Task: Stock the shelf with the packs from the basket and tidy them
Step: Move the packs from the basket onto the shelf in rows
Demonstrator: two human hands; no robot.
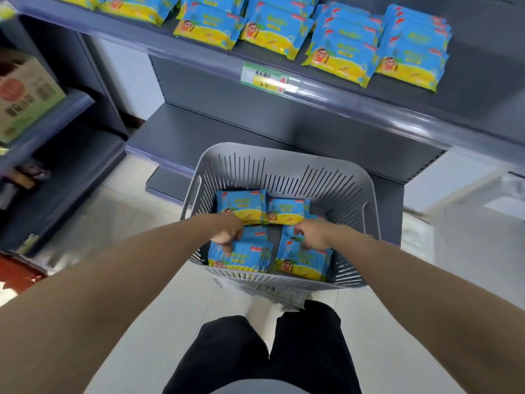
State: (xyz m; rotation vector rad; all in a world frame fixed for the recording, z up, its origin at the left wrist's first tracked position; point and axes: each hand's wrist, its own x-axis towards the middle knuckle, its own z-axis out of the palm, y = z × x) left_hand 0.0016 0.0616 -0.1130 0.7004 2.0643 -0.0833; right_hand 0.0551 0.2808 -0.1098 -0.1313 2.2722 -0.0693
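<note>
A grey slotted basket (pixel 335 177) stands on the floor in front of the shelf. Several blue-and-yellow packs lie flat inside it. My left hand (pixel 227 233) reaches into the basket with its fingers closed on the near-left pack (pixel 247 255). My right hand (pixel 311 234) grips the top edge of the near-right pack (pixel 305 261). Two more packs (pixel 241 204) lie at the far side of the basket. On the upper shelf (pixel 355 100) sit rows of the same packs (pixel 341 49), some stacked.
A green and yellow price tag (pixel 264 78) hangs on the shelf's front rail. The lower shelf (pixel 199 135) behind the basket is bare. A cardboard box (pixel 25 95) sits on a side rack at left. My legs in black trousers (pixel 267 351) are below.
</note>
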